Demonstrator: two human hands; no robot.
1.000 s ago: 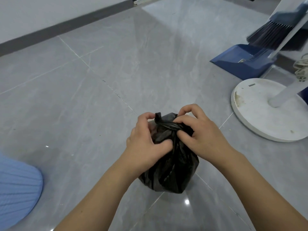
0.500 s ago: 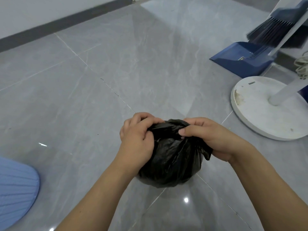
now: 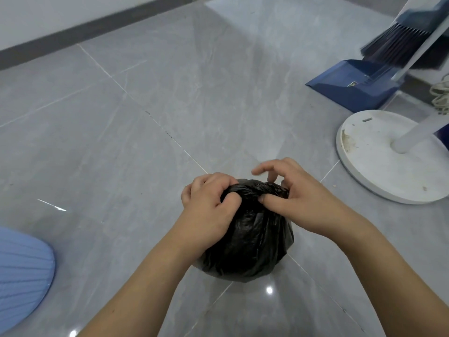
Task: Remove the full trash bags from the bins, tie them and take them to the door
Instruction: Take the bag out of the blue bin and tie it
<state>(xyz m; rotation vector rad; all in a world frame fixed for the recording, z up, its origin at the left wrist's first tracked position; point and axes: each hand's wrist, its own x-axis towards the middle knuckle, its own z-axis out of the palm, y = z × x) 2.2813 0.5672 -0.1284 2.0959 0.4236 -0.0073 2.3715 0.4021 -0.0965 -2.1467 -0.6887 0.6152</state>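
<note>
Both the left hand (image 3: 209, 210) and the right hand (image 3: 298, 203) pinch the gathered top of the black trash bag (image 3: 252, 242), and they should pull the knot tight and evenly.

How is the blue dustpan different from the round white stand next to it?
The dustpan is dark blue, while the white stand base is white with brown dirt marks near its edge. The dustpan is wedge-shaped with a straight front lip; the stand base is a flat round disc. A white pole rises from the stand base, while broom bristles hang above the dustpan. Both sit on the grey tile floor.
</note>
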